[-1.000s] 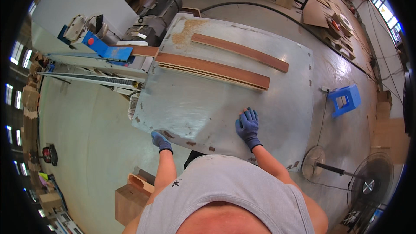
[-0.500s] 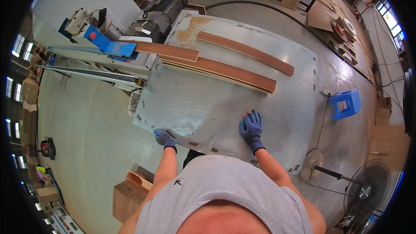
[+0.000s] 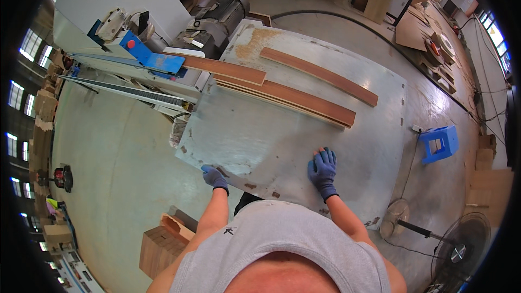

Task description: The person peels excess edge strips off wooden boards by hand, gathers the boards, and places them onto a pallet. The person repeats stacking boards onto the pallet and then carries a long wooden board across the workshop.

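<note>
My left hand (image 3: 215, 177), in a blue-grey glove, is closed round the near left edge of the metal-topped table (image 3: 255, 141). My right hand (image 3: 323, 172), gloved with bare fingertips showing, lies flat on the tabletop with its fingers stretched forward. Beyond it rests a stack of long reddish-brown wood strips (image 3: 309, 106). One more strip (image 3: 233, 70) reaches from under the blue guard (image 3: 163, 63) of a machine and overlaps the stack's left end. Farther back, a separate strip (image 3: 320, 76) lies alone on the table.
A large grey motor (image 3: 225, 16) stands beside the machine at the table's far left, with sawdust (image 3: 255, 43) nearby. To the right are a blue stool (image 3: 438, 144) and a fan (image 3: 461, 249). Brown boards (image 3: 163, 247) stand on the floor to my left.
The view has shifted, so the scene sits lower and farther right. The strip from the machine sticks out slightly farther to the right. Both hands keep their places on the table.
</note>
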### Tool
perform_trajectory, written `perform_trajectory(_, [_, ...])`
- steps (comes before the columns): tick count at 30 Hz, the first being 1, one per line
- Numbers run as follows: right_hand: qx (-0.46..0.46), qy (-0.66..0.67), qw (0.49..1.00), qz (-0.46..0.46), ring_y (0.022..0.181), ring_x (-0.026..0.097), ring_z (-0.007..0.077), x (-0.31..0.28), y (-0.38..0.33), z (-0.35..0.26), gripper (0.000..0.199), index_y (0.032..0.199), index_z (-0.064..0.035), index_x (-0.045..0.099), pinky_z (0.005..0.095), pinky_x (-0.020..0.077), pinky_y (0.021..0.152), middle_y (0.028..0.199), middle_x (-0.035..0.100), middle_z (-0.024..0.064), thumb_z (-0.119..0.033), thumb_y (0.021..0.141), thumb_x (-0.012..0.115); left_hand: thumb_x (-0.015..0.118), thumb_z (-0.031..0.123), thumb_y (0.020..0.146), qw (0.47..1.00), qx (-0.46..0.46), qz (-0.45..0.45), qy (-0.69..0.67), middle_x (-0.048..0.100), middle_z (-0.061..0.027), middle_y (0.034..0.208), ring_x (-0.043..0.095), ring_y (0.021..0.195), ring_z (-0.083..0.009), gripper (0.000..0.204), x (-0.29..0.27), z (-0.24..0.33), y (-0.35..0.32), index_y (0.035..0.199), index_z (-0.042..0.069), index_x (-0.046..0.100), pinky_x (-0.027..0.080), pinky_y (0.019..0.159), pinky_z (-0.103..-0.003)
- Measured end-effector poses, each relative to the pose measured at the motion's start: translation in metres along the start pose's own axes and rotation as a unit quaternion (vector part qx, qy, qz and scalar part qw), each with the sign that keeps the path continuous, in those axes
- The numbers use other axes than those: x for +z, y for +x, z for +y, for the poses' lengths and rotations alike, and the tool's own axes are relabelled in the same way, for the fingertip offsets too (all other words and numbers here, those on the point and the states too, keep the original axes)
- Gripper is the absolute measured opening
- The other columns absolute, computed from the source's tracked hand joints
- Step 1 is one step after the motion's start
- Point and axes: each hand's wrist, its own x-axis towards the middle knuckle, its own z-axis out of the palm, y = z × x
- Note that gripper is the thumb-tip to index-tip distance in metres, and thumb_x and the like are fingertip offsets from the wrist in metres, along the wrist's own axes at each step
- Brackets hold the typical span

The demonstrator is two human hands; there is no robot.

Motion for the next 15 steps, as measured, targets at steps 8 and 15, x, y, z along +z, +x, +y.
perform_trajectory(8, [-0.007,0.0,1.0,0.001,0.124,0.058,0.0419,0.0001,-0.0004,0.0021,0.033,0.11,-0.0041,0.072,0.0556,0.0391,0.111,0.127,0.066,0.02,-0.016,0.079,0.069,0.038,0.053,0.106,1.0,0.015,0.004,0.008,0.07,-0.0381,0.102,0.067,0.098,-0.0544,0.076,0.0007,0.0017,-0.0036,0.101,-0.016,0.069,0.052,0.085,-0.055])
perform_trajectory(15, [-0.004,0.001,1.0,0.003,0.125,0.057,0.0423,0.0009,-0.0004,0.002,0.034,0.111,-0.0038,0.072,0.0557,0.0386,0.113,0.127,0.066,0.0202,-0.017,0.08,0.069,0.038,0.053,0.105,1.0,0.009,0.007,-0.016,0.07,-0.0377,0.101,0.067,0.098,-0.0544,0.076,0.0027,-0.0025,0.0017,0.1,-0.015,0.07,0.052,0.085,-0.055])
